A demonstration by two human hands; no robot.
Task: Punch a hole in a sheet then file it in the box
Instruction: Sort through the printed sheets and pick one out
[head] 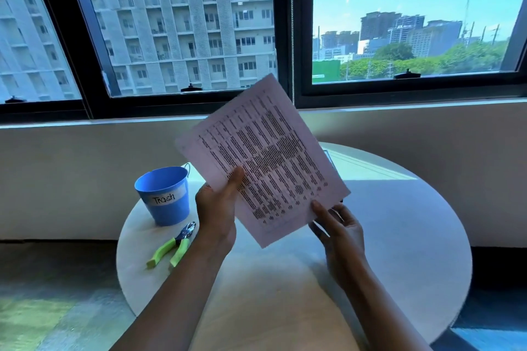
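Note:
A printed sheet [265, 157] of dense black text is held tilted in the air above the round white table [399, 236]. My left hand [218, 208] grips its lower left edge, thumb on the printed face. My right hand [339, 229] pinches the sheet's bottom right edge from below. A hole punch [172, 248] with green handles lies on the table at the left, apart from both hands. The box is mostly hidden behind the sheet; only a thin edge [328, 155] shows at the sheet's right side.
A blue bucket [164, 194] labelled "Trash" stands on the table's left, just behind the hole punch. A wall and wide windows run behind the table. Floor shows at the left and below the table edge.

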